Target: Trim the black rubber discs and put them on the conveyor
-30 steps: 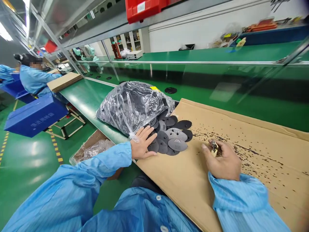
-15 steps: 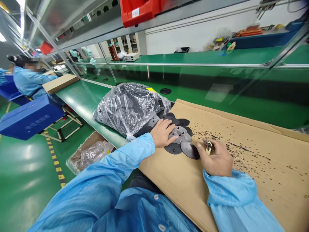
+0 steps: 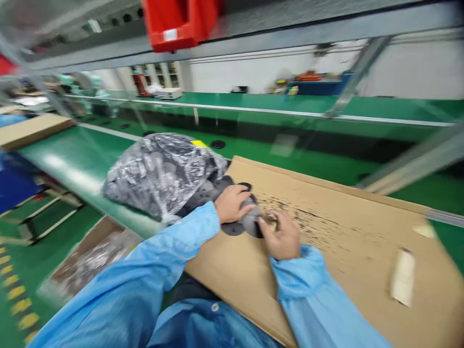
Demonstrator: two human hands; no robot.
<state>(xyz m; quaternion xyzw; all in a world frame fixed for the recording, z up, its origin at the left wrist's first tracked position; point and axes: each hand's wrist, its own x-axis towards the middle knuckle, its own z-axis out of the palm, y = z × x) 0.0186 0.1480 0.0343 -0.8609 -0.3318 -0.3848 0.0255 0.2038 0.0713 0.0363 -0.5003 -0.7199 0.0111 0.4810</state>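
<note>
Several black round discs [image 3: 233,228] lie overlapping at the left end of a brown cardboard sheet [image 3: 232,270]. My left hand [image 3: 233,204] rests on the discs with its fingers spread. Closed round a small metal tool [image 3: 271,220] is my right hand [image 3: 282,237], its thumb at the edge of the nearest grey-black disc [image 3: 251,220]. The tool is blurred and mostly hidden by the fingers. A clear plastic bag [image 3: 159,174] full of dark discs lies left of my hands. Small black bits [image 3: 311,224] are scattered over the cardboard beyond my right hand.
A cream-coloured object [image 3: 403,277] lies on the cardboard at the right. Below the bench's left edge stands an open carton [image 3: 87,241] with plastic in it. A red bin [image 3: 181,24] hangs overhead. A metal post [image 3: 413,159] slants down at the right.
The view has swung to the right, bringing the cream-coloured object into sight. My right hand has come closer to the discs with the tool. My left hand stays on them.
</note>
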